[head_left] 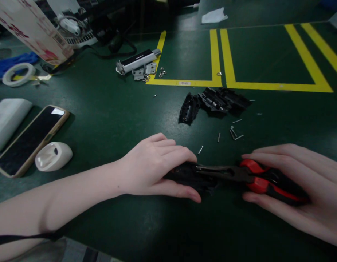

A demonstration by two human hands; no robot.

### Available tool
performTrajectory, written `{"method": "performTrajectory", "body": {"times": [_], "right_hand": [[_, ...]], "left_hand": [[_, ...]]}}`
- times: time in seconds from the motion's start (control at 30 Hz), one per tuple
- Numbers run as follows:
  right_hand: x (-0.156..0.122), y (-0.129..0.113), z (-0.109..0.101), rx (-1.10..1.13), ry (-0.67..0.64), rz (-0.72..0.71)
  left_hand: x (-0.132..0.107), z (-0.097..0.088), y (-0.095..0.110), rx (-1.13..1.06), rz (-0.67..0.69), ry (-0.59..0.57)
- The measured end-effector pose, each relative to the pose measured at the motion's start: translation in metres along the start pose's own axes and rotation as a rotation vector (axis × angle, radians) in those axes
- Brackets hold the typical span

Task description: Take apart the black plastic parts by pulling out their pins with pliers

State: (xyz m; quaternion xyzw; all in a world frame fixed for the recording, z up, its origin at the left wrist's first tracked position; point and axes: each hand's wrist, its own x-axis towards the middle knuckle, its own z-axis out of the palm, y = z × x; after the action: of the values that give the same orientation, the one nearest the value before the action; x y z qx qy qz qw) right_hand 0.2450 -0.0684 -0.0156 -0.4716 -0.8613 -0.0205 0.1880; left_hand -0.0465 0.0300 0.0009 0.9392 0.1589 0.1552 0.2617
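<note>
My left hand [160, 167] is closed over a black plastic part [194, 176], holding it low over the green table. Red-and-black long-nose pliers [258, 178] are gripped in my right hand [296, 178], its fingers and thumb around the handles. The pliers' jaws point left and reach onto the top of the black part, near my left fingertips. Whether the jaw tips pinch a pin there is too small to tell. Several similar black plastic parts [214, 100] lie beyond my hands. Small metal pins [200, 149] are scattered between those parts and my hands.
On the left are a phone [31, 140], a white earbud case [54, 156], a white box-shaped object [8, 122] and a tape roll [19, 74]. A white-and-black cylindrical assembly [138, 62] lies farther back near metal brackets and rings. Yellow tape [272, 86] marks rectangles on the table.
</note>
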Motion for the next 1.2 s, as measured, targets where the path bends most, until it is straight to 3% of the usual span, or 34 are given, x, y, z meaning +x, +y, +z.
{"method": "performTrajectory", "body": {"times": [0.3,0.63,0.97,1.2], "right_hand": [[0.003,-0.005,0.001,0.013,-0.027,0.017],[0.003,-0.009,-0.001,0.031,-0.012,0.043],[0.007,-0.008,-0.001,0.080,-0.042,0.063],[0.006,-0.009,-0.003,0.108,-0.064,0.081]], "left_hand": [[0.001,0.003,0.004,-0.024,-0.034,-0.006],[0.003,0.000,0.008,-0.206,-0.152,-0.035],[0.002,0.000,0.009,-0.228,-0.114,-0.029],[0.003,0.001,0.015,-0.572,-0.263,-0.019]]}}
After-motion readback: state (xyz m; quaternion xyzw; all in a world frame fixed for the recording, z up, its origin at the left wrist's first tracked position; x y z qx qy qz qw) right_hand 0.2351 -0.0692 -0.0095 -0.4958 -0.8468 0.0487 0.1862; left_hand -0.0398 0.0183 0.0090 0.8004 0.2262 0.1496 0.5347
